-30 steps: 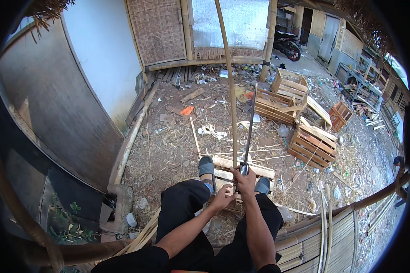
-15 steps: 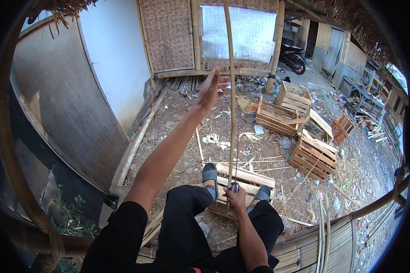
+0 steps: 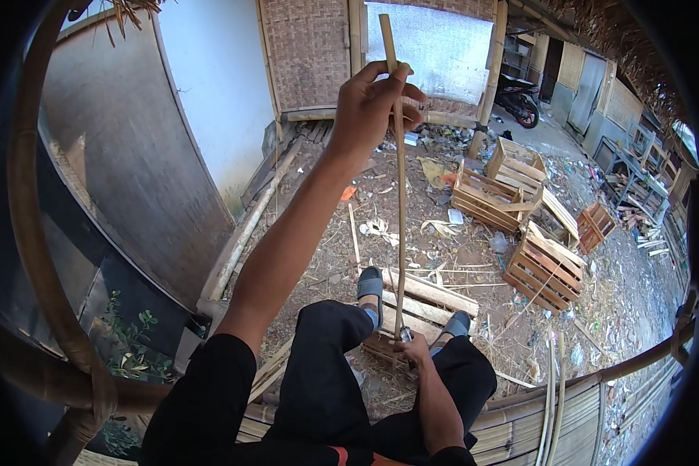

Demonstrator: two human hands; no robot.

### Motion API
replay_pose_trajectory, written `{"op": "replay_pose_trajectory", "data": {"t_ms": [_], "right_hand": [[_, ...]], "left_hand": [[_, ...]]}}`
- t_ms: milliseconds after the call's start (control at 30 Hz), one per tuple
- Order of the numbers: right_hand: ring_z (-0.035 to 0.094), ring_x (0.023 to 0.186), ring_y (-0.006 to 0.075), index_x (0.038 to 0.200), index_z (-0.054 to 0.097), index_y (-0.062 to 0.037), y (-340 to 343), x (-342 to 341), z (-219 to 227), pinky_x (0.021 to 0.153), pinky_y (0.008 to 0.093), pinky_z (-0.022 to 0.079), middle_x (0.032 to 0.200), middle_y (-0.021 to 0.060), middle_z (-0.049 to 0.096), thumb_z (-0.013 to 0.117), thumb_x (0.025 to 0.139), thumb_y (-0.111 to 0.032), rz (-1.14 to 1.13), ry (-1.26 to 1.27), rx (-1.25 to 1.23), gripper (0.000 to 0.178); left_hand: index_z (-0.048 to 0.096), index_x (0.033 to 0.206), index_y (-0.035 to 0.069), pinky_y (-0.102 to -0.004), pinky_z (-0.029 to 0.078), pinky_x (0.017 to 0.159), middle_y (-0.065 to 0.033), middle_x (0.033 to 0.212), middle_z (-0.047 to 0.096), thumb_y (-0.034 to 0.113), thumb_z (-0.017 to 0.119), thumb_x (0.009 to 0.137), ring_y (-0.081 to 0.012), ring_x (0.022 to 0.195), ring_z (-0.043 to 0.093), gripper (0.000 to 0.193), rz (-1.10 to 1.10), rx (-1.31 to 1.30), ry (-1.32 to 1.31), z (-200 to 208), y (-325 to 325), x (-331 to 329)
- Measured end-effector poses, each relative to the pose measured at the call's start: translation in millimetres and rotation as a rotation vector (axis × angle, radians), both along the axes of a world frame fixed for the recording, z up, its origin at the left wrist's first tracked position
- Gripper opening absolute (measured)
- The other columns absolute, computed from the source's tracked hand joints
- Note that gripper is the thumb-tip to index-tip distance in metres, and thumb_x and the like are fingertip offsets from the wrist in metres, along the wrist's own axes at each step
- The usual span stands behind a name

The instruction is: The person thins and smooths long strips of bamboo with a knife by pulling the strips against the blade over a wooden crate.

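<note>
Tan and slender, a strip (image 3: 401, 233) runs from beside my right hand (image 3: 416, 348) up to my left hand (image 3: 369, 105), which pinches it just below its top; the right is clenched on a metal tool (image 3: 405, 334), its handle hidden in my fist, its blade impossible to make out; just beyond, my feet (image 3: 370, 284) partly cover a slatted crate (image 3: 435, 292).

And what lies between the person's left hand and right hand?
A long, thin, tan bamboo strip spans from the left hand down to the right hand, in the head view.
</note>
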State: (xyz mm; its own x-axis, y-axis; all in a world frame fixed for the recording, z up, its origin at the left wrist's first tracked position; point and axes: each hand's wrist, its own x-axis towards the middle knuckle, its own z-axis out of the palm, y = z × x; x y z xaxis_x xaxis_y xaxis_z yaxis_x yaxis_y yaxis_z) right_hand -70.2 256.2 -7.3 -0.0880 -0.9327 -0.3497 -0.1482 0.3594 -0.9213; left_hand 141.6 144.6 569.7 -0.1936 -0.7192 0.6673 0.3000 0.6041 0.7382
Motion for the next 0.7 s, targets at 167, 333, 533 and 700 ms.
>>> {"op": "replay_pose_trajectory", "data": {"t_ms": [167, 333, 533, 700], "right_hand": [[0.063, 0.058, 0.0146, 0.088, 0.065, 0.0001, 34, 9, 28, 0.053, 0.0312, 0.050, 0.070, 0.0062, 0.066, 0.085, 0.070, -0.017, 0.137, 0.430, -0.047, 0.033], [0.067, 0.062, 0.0211, 0.096, 0.064, 0.0056, 72, 10, 103, 0.056, 0.0357, 0.052, 0.078, 0.0155, 0.069, 0.076, 0.074, -0.014, -0.062, 0.306, 0.150, 0.032], [0.050, 0.046, 0.0063, 0.095, 0.054, -0.0022, 144, 49, 187, 0.043, 0.0239, 0.041, 0.062, -0.0023, 0.049, 0.070, 0.085, -0.009, -0.347, -0.200, -0.069, 0.021], [0.050, 0.046, 0.0052, 0.094, 0.051, -0.0038, 178, 91, 254, 0.042, 0.0218, 0.040, 0.063, -0.0024, 0.051, 0.071, 0.089, -0.015, -0.405, -0.368, -0.123, 0.024]], "left_hand": [[0.068, 0.106, 0.001, -0.0268, 0.059, 0.068, -0.0042, 0.090, 0.064, 0.029, 0.065, 0.096, -0.0119, 0.075, 0.065, 0.030, 0.070, 0.088, -0.155, -94, 6, 12], [0.074, 0.102, 0.003, -0.0271, 0.052, 0.066, -0.0052, 0.086, 0.065, 0.021, 0.073, 0.090, -0.0128, 0.075, 0.064, 0.022, 0.134, 0.023, -0.383, -209, 21, 17], [0.070, 0.097, -0.001, -0.0292, 0.054, 0.070, -0.0072, 0.092, 0.067, 0.009, 0.075, 0.086, -0.0137, 0.080, 0.067, 0.016, 0.108, -0.068, -0.528, -238, 50, 25], [0.067, 0.093, -0.001, -0.0278, 0.052, 0.063, -0.0077, 0.089, 0.066, 0.005, 0.074, 0.086, -0.0140, 0.077, 0.066, 0.011, 0.100, -0.117, -0.530, -291, 81, 29]]}}
